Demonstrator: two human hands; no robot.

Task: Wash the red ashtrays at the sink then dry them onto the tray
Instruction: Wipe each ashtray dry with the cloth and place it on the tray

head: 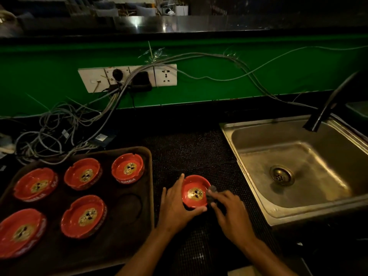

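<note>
A red ashtray [196, 193] is on the dark mat [191, 148], between the tray [123, 232] and the steel sink [294, 170]. The left hand [176, 206] holds it, with the fingers curved around its left side and the thumb at its near edge. The right hand [232, 212] pinches a small dark cloth [211, 194] against the right rim. Five other red ashtrays [83, 216] stand on the tray.
</note>
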